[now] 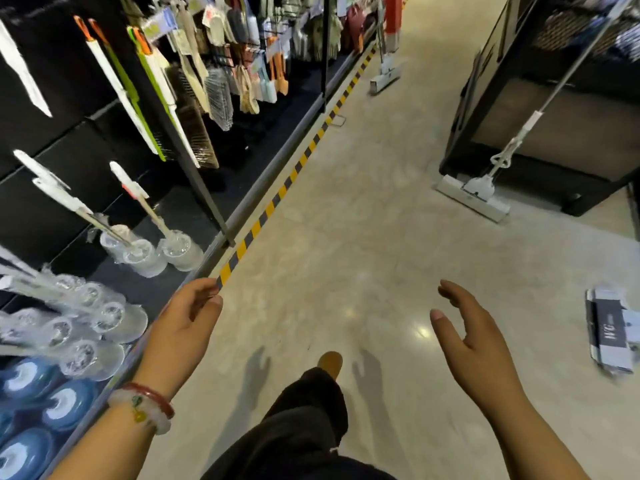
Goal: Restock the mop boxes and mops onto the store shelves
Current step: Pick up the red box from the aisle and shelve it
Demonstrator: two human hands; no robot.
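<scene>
Hovering empty: both hands (pixel 183 327) (pixel 474 344) (mop (pixel 479 188) apart).

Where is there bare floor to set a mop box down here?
Free: the floor between the striped tape and the leaning mop. Crowded: the left shelf with clear brush holders; a flat box lies at right.

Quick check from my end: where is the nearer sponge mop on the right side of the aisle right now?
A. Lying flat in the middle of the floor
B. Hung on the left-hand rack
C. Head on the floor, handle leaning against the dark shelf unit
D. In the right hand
C: the sponge mop has its head on the floor and its handle slanting up against the dark shelf unit; the right hand is open and holds nothing.
</scene>
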